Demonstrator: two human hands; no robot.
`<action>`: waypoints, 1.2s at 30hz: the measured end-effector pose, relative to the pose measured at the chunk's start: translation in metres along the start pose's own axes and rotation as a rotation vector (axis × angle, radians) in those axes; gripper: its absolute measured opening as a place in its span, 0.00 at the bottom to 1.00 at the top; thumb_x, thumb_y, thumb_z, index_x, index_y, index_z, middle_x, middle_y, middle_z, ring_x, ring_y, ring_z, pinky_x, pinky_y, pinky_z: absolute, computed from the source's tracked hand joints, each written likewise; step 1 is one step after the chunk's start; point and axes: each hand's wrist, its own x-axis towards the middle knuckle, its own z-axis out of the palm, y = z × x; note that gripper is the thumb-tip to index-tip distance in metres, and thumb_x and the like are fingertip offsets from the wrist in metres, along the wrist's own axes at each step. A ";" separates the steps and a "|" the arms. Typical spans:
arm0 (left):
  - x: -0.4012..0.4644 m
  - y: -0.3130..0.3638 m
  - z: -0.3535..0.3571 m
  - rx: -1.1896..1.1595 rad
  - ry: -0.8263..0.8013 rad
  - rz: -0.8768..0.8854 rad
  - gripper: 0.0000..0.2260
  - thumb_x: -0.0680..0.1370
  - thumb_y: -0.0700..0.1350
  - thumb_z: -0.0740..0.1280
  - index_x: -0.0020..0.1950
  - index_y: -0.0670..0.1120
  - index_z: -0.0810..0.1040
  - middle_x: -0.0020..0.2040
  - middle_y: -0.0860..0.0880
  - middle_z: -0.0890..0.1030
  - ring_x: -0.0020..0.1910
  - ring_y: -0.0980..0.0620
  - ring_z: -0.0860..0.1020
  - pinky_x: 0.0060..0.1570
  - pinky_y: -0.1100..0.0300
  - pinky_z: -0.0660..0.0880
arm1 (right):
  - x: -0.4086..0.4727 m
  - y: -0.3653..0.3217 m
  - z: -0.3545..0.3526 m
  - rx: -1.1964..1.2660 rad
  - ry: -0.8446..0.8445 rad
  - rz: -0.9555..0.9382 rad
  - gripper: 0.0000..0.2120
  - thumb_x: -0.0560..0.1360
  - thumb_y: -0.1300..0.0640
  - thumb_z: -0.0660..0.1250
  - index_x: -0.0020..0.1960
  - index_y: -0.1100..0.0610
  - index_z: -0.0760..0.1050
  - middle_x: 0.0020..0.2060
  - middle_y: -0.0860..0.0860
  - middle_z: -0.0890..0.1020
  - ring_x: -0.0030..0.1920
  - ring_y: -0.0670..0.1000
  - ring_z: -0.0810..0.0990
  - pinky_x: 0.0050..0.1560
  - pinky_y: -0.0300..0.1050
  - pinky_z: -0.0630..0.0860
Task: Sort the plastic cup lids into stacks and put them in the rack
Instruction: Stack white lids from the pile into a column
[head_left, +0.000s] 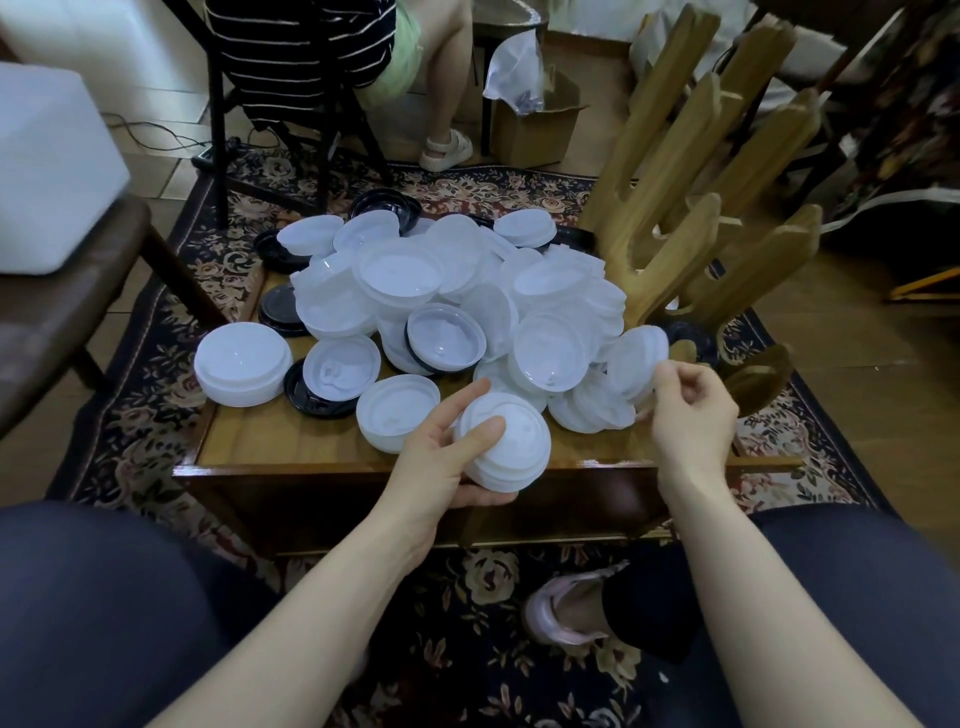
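from the head view, the left hand (447, 447) grips a short stack of white lids (503, 448) at the bench's (270, 441) near edge, thumb across the top. the right hand (693, 410), fingers curled, pinches a white lid (636, 358) at the heap's (457, 291) right edge, beside the wooden rack (691, 208). another stack (241, 364) sits left.

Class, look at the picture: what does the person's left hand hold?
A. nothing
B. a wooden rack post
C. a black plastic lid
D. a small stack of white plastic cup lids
D: the left hand curls round a small stack of white plastic cup lids above the near edge of the wooden table.
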 end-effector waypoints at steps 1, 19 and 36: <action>0.000 0.000 0.000 -0.002 -0.002 0.003 0.25 0.69 0.49 0.73 0.67 0.56 0.77 0.65 0.47 0.79 0.58 0.47 0.82 0.40 0.50 0.83 | 0.000 -0.004 -0.004 0.130 -0.019 0.090 0.06 0.81 0.56 0.63 0.52 0.56 0.77 0.37 0.50 0.79 0.31 0.45 0.76 0.34 0.41 0.72; -0.003 -0.002 0.009 -0.016 -0.094 -0.013 0.20 0.73 0.56 0.66 0.65 0.55 0.79 0.63 0.50 0.80 0.55 0.49 0.83 0.42 0.45 0.83 | -0.029 -0.012 -0.006 0.024 -0.629 0.067 0.07 0.80 0.61 0.63 0.45 0.59 0.78 0.23 0.46 0.75 0.23 0.42 0.67 0.24 0.33 0.63; -0.002 -0.006 0.007 -0.006 -0.028 0.006 0.22 0.69 0.50 0.77 0.62 0.58 0.81 0.61 0.48 0.82 0.56 0.47 0.83 0.39 0.51 0.81 | -0.043 -0.001 -0.005 -0.292 -0.987 -0.296 0.39 0.64 0.42 0.80 0.69 0.41 0.65 0.62 0.34 0.72 0.63 0.39 0.73 0.62 0.41 0.73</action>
